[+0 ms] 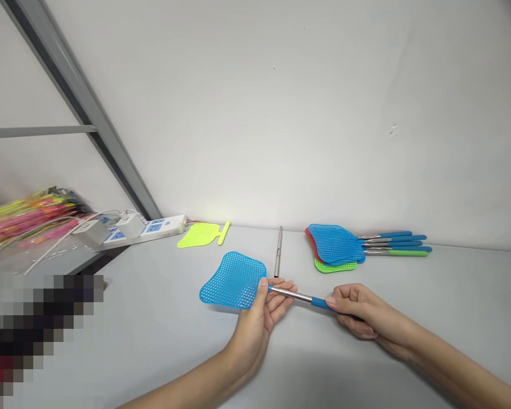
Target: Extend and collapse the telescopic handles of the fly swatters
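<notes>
A blue fly swatter [234, 281] with a short metal shaft is held above the grey table between my two hands. My left hand [264, 309] supports it where the mesh head meets the shaft, thumb on top and the other fingers stretched out underneath. Around the blue grip at the other end, my right hand [357, 312] is closed. Just beyond my left fingertips lies a loose metal rod [278, 250]. Off to the left of the rod, a yellow swatter head [199, 234] rests beside a yellow handle piece [223, 233].
At the back right, several swatters with blue, red and green heads form a stack [336, 244], handles pointing right. A white power strip [166, 227] with plugged-in adapters sits at the left, near a heap of colourful wrapped items [34, 216]. A grey metal frame [97, 125] rises behind.
</notes>
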The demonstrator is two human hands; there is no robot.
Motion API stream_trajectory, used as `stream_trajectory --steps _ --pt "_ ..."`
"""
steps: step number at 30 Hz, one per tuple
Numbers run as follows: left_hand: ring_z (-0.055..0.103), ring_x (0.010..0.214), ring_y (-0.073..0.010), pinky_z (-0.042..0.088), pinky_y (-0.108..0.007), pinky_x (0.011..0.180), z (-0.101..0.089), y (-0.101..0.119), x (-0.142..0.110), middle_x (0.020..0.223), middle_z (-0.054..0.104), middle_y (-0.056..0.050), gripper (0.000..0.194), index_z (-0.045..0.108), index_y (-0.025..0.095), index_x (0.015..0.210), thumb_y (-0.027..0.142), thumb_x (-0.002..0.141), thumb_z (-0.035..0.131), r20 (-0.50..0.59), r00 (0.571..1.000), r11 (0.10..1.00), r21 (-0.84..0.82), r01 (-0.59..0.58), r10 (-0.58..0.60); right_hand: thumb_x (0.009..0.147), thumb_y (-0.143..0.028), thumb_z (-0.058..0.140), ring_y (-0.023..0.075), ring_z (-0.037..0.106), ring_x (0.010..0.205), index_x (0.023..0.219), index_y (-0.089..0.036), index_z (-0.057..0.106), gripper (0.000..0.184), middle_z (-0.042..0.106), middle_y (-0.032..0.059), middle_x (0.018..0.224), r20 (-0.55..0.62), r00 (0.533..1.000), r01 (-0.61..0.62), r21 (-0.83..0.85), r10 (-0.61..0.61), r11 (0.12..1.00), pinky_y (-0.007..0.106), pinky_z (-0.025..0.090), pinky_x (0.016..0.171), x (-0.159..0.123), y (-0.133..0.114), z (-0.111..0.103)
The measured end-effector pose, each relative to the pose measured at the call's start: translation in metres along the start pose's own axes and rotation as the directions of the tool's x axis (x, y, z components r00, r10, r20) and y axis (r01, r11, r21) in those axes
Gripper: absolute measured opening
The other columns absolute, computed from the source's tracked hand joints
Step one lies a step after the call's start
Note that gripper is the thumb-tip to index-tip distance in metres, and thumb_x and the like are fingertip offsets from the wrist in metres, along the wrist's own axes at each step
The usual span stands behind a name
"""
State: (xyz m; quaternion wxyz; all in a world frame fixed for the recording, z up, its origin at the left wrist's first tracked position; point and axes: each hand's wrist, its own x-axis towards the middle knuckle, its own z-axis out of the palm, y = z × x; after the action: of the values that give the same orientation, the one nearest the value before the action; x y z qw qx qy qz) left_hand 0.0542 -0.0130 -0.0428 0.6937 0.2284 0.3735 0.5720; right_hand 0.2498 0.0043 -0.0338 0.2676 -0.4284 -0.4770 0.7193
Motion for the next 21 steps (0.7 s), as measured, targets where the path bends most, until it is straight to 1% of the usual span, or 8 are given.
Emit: stream_trajectory --steps 6,8,11,13,15,18,21 --pt "0.057 0.097 -0.0215 0.040 -0.034 0.092 0.0008 -0.0013 -0.0021 0.098 0.063 -0.015 0.026 0.056 0.011 0.090 0.034 0.082 0.048 0.037 0.999 1.000 0.010 -0.003 0.003 0.071 -0.045 0.059 -0.0011 0.013 0.030 0.060 -0.018 0.035 0.038 0.041 -0.0082 0.042 0.049 0.995 -0.087 0.064 0.084 0.994 0.016 0.004 0.030 0.0004 0.0007 -0.0033" --pt "0.057 0.097 -0.0220 0.039 -0.035 0.093 0.0006 -0.0013 -0.0021 0.097 0.063 -0.015 0.026 0.056 0.011 0.089 0.035 0.081 0.050 0.042 0.999 1.000 0.008 0.001 -0.002 0.073 -0.044 0.057 -0.0013 0.014 0.029 0.063 -0.016 0.040 0.034 0.042 -0.0077 0.042 0.066 0.992 -0.112 0.072 0.108 0.991 0.015 0.005 0.029 0.0001 0.0000 -0.0039" --pt "0.058 0.097 -0.0223 0.039 -0.036 0.093 0.0009 -0.0005 -0.0018 0.095 0.064 -0.015 0.026 0.057 0.011 0.087 0.036 0.080 0.051 0.049 0.999 1.000 0.011 -0.002 0.001 0.075 -0.044 0.054 -0.0012 0.012 0.029 0.072 -0.013 0.052 0.032 0.037 -0.0086 0.039 0.114 0.983 -0.151 0.080 0.141 0.985 0.014 0.005 0.028 -0.0006 -0.0011 -0.0059" --pt "0.058 0.096 -0.0226 0.039 -0.037 0.093 0.0015 0.0001 -0.0015 0.093 0.065 -0.014 0.026 0.057 0.011 0.087 0.036 0.080 0.051 0.051 0.999 1.000 0.019 0.000 -0.001 0.077 -0.044 0.053 -0.0011 0.010 0.029 0.076 -0.011 0.056 0.033 0.032 -0.0096 0.037 0.141 0.978 -0.171 0.097 0.157 0.980 0.014 0.004 0.028 -0.0009 -0.0015 -0.0076" --pt "0.058 0.096 -0.0227 0.039 -0.036 0.092 0.0021 0.0003 -0.0011 0.093 0.065 -0.015 0.026 0.057 0.010 0.087 0.035 0.081 0.050 0.048 0.999 1.000 0.027 0.004 -0.005 0.078 -0.044 0.051 -0.0011 0.010 0.029 0.077 -0.010 0.057 0.034 0.031 -0.0096 0.037 0.156 0.973 -0.187 0.111 0.169 0.976 0.014 0.005 0.028 -0.0010 -0.0016 -0.0087" --pt "0.058 0.095 -0.0224 0.041 -0.035 0.090 0.0030 -0.0001 -0.0005 0.093 0.065 -0.015 0.025 0.056 0.010 0.088 0.033 0.083 0.047 0.024 1.000 0.999 0.039 -0.005 0.004 0.079 -0.045 0.050 -0.0010 0.013 0.028 0.077 -0.010 0.057 0.036 0.036 -0.0081 0.038 0.144 0.977 -0.171 0.080 0.158 0.982 0.014 0.007 0.028 -0.0010 -0.0018 -0.0081" --pt "0.060 0.092 -0.0224 0.043 -0.035 0.089 0.0037 -0.0003 -0.0002 0.093 0.065 -0.015 0.023 0.055 0.010 0.088 0.031 0.083 0.047 -0.023 1.000 0.999 0.045 -0.021 0.022 0.079 -0.046 0.048 -0.0003 0.023 0.028 0.076 -0.011 0.055 0.036 0.044 -0.0052 0.042 0.108 0.990 -0.093 -0.002 0.093 0.996 0.014 0.014 0.029 -0.0008 -0.0028 -0.0057"
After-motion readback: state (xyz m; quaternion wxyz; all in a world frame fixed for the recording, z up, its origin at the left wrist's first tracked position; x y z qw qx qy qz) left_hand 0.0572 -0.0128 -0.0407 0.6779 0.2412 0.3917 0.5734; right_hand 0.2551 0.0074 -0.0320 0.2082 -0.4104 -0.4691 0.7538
